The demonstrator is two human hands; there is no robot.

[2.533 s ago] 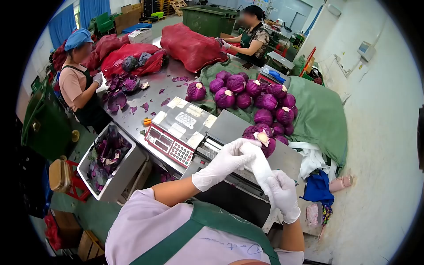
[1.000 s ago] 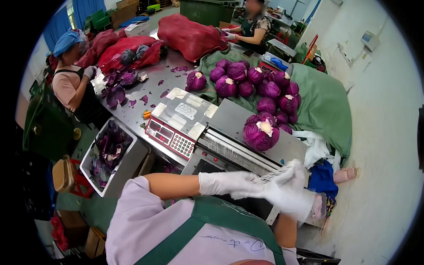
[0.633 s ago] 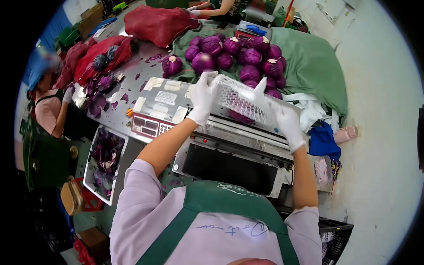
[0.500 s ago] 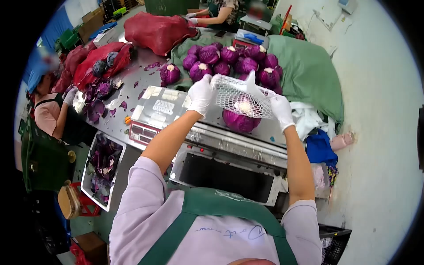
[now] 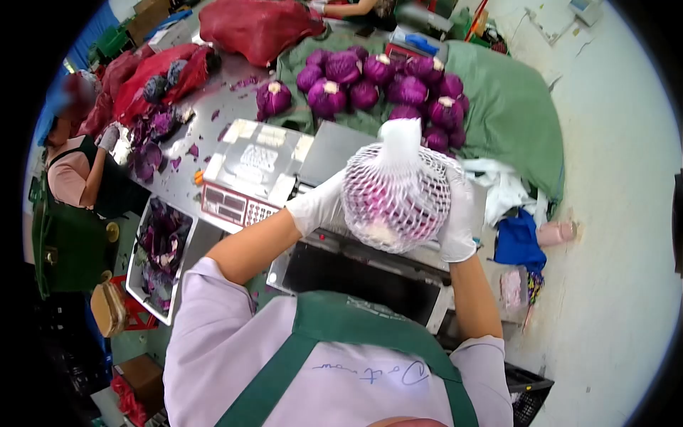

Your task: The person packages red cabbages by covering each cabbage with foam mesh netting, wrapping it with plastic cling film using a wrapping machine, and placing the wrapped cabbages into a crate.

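Observation:
I hold a red cabbage point(image 5: 395, 201) wrapped in a white foam net sleeve up in front of my chest. My left hand point(image 5: 318, 206) in a white glove grips its left side. My right hand point(image 5: 459, 217), also gloved, cups its right side. The net's loose end sticks up above the cabbage. Below the cabbage sits a wrapping machine point(image 5: 356, 274) with a dark opening. A pile of several bare red cabbages point(image 5: 384, 85) lies beyond on a green cloth point(image 5: 512, 114).
An electronic scale point(image 5: 245, 178) stands left of the machine on a steel table point(image 5: 178, 178). A grey tub of cabbage leaves point(image 5: 160, 256) sits below it. A person in a blue cap point(image 5: 71, 164) works at left. Red net sacks point(image 5: 249, 28) lie at the back.
My hands stretched the net sleeve open, pulled it down over the cabbage on the machine, then lifted the netted cabbage toward me.

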